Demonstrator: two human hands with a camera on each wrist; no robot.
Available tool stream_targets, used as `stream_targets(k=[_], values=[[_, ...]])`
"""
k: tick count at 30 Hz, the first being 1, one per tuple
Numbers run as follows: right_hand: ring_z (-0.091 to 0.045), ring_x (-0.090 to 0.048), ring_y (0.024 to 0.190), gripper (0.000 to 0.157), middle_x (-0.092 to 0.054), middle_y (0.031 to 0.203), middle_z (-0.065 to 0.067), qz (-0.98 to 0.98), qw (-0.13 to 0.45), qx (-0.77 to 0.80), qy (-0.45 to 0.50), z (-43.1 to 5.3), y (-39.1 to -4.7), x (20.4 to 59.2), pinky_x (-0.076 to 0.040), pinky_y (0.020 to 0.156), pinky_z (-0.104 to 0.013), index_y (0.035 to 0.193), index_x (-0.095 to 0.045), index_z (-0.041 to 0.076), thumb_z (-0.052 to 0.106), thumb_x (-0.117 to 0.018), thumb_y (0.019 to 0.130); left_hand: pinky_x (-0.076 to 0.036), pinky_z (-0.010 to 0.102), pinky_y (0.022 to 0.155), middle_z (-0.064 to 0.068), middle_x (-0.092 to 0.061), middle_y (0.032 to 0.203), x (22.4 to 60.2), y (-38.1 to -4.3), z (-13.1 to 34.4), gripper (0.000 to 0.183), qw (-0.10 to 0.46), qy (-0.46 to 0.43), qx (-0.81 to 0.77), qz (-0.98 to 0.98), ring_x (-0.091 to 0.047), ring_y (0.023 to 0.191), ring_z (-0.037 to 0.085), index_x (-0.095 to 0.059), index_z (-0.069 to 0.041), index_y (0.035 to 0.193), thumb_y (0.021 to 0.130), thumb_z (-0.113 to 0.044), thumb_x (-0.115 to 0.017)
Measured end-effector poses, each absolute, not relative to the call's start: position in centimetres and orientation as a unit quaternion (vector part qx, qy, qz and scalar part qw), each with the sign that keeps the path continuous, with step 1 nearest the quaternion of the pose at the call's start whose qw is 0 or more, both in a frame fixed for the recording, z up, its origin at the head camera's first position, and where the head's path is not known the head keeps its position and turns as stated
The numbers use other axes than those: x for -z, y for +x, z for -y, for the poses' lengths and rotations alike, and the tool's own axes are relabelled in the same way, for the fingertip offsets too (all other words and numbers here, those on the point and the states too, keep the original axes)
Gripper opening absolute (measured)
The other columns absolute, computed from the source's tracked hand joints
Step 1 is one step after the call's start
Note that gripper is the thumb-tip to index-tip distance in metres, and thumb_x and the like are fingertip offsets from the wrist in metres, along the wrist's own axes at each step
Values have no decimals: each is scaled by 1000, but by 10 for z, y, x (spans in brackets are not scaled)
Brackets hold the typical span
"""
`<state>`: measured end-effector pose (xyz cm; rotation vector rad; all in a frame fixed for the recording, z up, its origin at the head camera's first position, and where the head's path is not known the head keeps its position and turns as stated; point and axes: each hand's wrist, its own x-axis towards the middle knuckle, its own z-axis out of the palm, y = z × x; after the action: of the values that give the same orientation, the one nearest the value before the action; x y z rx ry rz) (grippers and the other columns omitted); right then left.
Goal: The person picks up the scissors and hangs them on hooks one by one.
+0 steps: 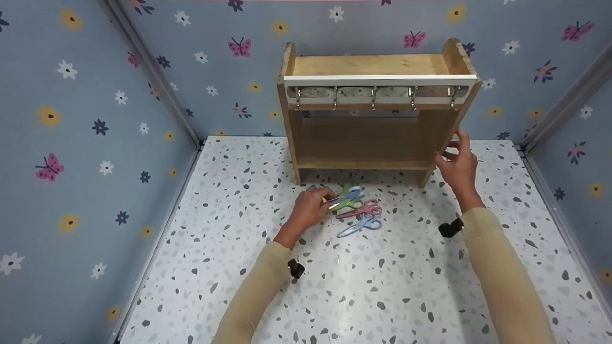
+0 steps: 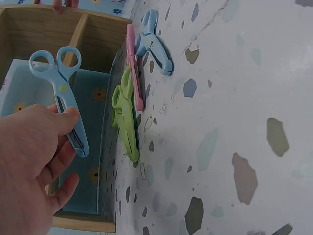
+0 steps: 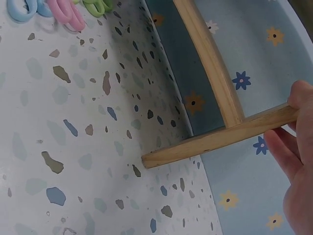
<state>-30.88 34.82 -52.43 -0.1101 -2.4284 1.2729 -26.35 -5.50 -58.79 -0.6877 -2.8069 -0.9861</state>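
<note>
My left hand (image 1: 310, 206) pinches light-blue scissors (image 2: 63, 88) by the blades between thumb and fingers, handles pointing away from the palm. In the head view they overlap green scissors (image 1: 342, 205) lying on the speckled surface. Pink scissors (image 1: 358, 210) and a second pair of light-blue scissors (image 1: 354, 229) lie close by, nearer to me. A wooden shelf unit (image 1: 363, 163) stands upright behind them. With thumb and fingers, my right hand (image 1: 460, 169) grips the edge of its right side panel (image 3: 210, 139).
Across the unit's upper front runs a white rail (image 1: 330, 81) with several metal hooks (image 1: 374, 98). Blue walls (image 1: 315, 28) with flowers and butterflies enclose the speckled white surface (image 1: 382, 277) at the back and both sides. A black wrist camera (image 1: 296, 269) sits on each sleeve.
</note>
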Motion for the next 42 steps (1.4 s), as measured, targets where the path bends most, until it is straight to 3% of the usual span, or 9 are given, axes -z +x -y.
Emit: stream_targets(k=[5, 20, 34, 42], values=[[-50, -74, 136, 80, -71, 147, -27, 871, 205, -446, -27, -352, -308, 526, -61, 108, -64, 174, -36, 31, 9, -70, 105, -62, 48, 90, 12, -86, 114, 584, -262, 56, 12, 54, -225, 331, 915, -76, 100, 30, -80, -8, 116, 105, -10, -77], [-43, -71, 143, 85, -68, 155, -21, 859, 192, -472, -45, -352, -309, 525, -60, 112, -59, 173, -34, 42, 9, -73, 105, -62, 49, 90, 13, -84, 113, 568, -267, 68, 11, 69, -219, 362, 903, -75, 100, 32, -78, -7, 116, 105, -8, -76], [-46, -72, 141, 78, -71, 149, -25, 860, 214, -462, -28, -347, -309, 529, -59, 111, -65, 173, -38, 32, 11, -69, 105, -61, 50, 90, 14, -81, 112, 550, -273, 77, 12, 84, -213, 371, 900, -72, 102, 33, -78, -8, 118, 107, -11, -77], [-43, -71, 143, 81, -70, 152, -23, 855, 202, -476, -39, -347, -311, 529, -59, 112, -64, 173, -37, 36, 9, -70, 105, -61, 50, 91, 17, -77, 110, 538, -276, 83, 14, 75, -196, 392, 895, -74, 104, 39, -77, -7, 121, 107, -10, -77]])
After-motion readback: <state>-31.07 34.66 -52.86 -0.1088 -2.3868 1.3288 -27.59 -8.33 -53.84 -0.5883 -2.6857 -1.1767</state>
